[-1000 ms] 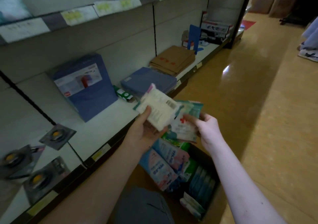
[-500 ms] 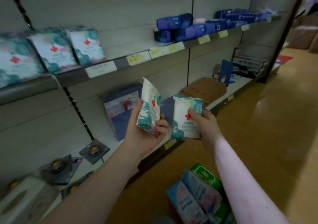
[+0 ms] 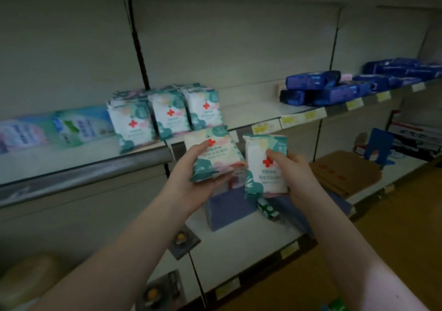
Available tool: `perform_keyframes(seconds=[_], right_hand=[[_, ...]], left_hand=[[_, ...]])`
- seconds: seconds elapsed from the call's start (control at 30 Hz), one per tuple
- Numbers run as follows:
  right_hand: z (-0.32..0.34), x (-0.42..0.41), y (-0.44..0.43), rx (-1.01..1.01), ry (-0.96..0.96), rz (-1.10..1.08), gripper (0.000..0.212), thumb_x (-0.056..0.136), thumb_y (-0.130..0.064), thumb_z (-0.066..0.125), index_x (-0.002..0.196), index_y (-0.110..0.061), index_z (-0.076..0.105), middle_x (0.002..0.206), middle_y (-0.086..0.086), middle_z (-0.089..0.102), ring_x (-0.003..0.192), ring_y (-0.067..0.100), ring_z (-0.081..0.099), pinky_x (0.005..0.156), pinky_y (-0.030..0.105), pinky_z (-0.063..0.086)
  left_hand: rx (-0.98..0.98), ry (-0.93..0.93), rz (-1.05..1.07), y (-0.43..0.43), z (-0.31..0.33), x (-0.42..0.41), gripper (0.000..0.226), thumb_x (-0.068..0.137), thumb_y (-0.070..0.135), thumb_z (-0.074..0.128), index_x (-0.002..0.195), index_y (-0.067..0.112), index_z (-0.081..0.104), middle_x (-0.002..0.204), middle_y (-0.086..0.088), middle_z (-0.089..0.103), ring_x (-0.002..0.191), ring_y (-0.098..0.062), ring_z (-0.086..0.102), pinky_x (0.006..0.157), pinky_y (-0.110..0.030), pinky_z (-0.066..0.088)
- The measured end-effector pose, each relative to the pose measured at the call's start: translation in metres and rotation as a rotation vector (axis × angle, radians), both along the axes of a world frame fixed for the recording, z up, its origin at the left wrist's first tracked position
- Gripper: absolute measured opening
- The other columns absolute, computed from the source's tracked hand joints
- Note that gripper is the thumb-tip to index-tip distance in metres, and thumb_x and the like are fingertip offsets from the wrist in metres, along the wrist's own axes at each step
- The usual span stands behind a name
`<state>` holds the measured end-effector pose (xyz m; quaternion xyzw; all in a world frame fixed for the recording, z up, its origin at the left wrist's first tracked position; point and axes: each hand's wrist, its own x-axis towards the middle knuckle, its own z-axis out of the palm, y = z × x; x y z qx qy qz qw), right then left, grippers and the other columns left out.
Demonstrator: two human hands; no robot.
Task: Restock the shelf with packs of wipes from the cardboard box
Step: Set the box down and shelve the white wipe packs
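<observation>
Head view. Two packs of wipes are held in front of the middle shelf (image 3: 83, 174), below its front rail.

- **Left hand:** The left hand (image 3: 189, 179) carries the left pack (image 3: 220, 154), tilted with its printed face up. Its grip pinches the pack, thumb across the face and fingers curled beneath.
- **Right hand:** The right hand (image 3: 299, 174) carries the right pack (image 3: 262, 167), held nearly upright. Its grip also pinches, thumb pressed beside the red cross and fingers hidden behind.
- **Packs:** They sit just beside each other; whether their edges touch cannot be told.
- **Shelf:** A row of matching shelved packs (image 3: 167, 112) stands upright just above and left of the hands. Bare shelf lies between that row and the dark blue packs (image 3: 320, 88) further right.
- **Box:** The cardboard box is out of frame.

The step in hand appears to be placement. It is probably done best one pack at a time:

1. Lift the pack clear of the rail.
2. Set its bottom edge down in the bare stretch right of the row, red cross outward.
3. Slide it back until it is flush with its neighbours.

The packs look soft and may slump, so each should lean against the one beside it. The standing row should not be nudged.
</observation>
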<state>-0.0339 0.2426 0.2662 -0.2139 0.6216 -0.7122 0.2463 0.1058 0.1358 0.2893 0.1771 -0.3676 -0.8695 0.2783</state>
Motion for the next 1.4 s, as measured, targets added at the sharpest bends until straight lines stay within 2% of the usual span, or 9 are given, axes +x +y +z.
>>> perform_keyframes(seconds=[0.23,0.3,0.43,0.63,0.8,1.03,1.17,1.3,1.4], right_hand=[[0.040,-0.003,-0.065,-0.045,-0.005,0.036,0.003,0.091,-0.013,0.049,0.092,-0.015,0.052,0.075,0.004,0.066,0.058,0.014,0.065,0.051,0.027,0.054],[0.050,-0.008,-0.081,-0.057,0.019,0.054,0.005,0.092,-0.013,0.047,0.091,-0.015,0.052,0.075,0.003,0.066,0.057,0.012,0.066,0.049,0.026,0.053],[0.064,-0.018,-0.116,-0.082,0.063,0.089,0.010,0.093,-0.012,0.045,0.091,-0.017,0.053,0.079,0.003,0.066,0.066,0.015,0.067,0.057,0.032,0.057],[0.073,-0.039,-0.161,-0.181,0.111,0.087,0.039,0.092,-0.005,0.052,0.127,-0.017,0.040,0.095,0.007,0.064,0.073,0.020,0.067,0.047,0.031,0.056],[0.067,-0.059,-0.187,-0.091,0.266,0.106,0.042,0.093,-0.005,0.052,0.131,-0.015,0.039,0.097,0.007,0.066,0.080,0.021,0.068,0.064,0.035,0.060],[0.051,-0.067,-0.211,0.004,0.350,0.125,0.050,0.094,-0.004,0.047,0.139,-0.015,0.028,0.096,-0.003,0.061,0.075,0.008,0.064,0.057,0.018,0.055],[0.046,-0.068,-0.214,0.027,0.463,0.159,0.069,0.085,0.002,0.059,0.140,-0.017,0.022,0.106,-0.001,0.058,0.081,0.006,0.061,0.060,0.014,0.054],[0.039,-0.075,-0.216,0.170,0.630,0.025,0.086,0.065,-0.014,0.076,0.137,-0.020,0.030,0.126,0.008,0.047,0.112,0.023,0.053,0.094,0.044,0.050],[0.036,-0.077,-0.214,0.245,0.673,-0.010,0.095,0.065,-0.020,0.078,0.144,-0.019,0.024,0.136,0.009,0.036,0.126,0.027,0.040,0.104,0.049,0.040]], left_hand=[[-0.142,-0.078,0.232,-0.071,0.053,0.007,0.012,0.094,0.017,0.051,0.092,0.008,0.059,0.068,-0.007,0.073,0.061,-0.018,0.070,0.053,-0.026,0.058],[-0.197,-0.077,0.305,-0.096,0.062,0.004,0.013,0.092,0.016,0.054,0.101,0.009,0.059,0.078,-0.006,0.074,0.065,-0.018,0.071,0.056,-0.029,0.058],[-0.466,-0.119,0.393,-0.134,0.074,-0.002,0.018,0.089,0.007,0.056,0.104,0.017,0.054,0.097,-0.007,0.068,0.072,-0.017,0.071,0.057,-0.031,0.058],[-0.939,-0.334,0.456,-0.176,0.083,-0.006,0.041,0.079,0.004,0.071,0.105,0.018,0.043,0.097,0.001,0.059,0.078,-0.018,0.065,0.062,-0.032,0.058],[-1.339,-0.621,0.469,-0.190,0.074,-0.012,0.051,0.072,0.012,0.077,0.110,0.027,0.045,0.095,0.007,0.048,0.074,-0.016,0.054,0.068,-0.037,0.050],[-1.567,-0.770,0.487,-0.206,0.061,-0.022,0.046,0.076,0.019,0.074,0.117,0.024,0.056,0.119,0.001,0.054,0.106,-0.015,0.052,0.078,-0.020,0.036],[-1.749,-0.869,0.563,-0.212,0.058,-0.025,0.051,0.074,0.023,0.075,0.121,0.017,0.055,0.113,-0.001,0.045,0.107,-0.021,0.049,0.087,-0.026,0.039],[-1.876,-1.049,0.682,-0.214,0.052,-0.026,0.057,0.077,0.037,0.069,0.129,0.021,0.050,0.124,-0.004,0.041,0.118,-0.026,0.038,0.099,-0.036,0.035],[-1.924,-1.090,0.727,-0.212,0.049,-0.028,0.058,0.080,0.037,0.066,0.131,0.023,0.043,0.129,-0.006,0.037,0.120,-0.028,0.036,0.099,-0.038,0.031]])
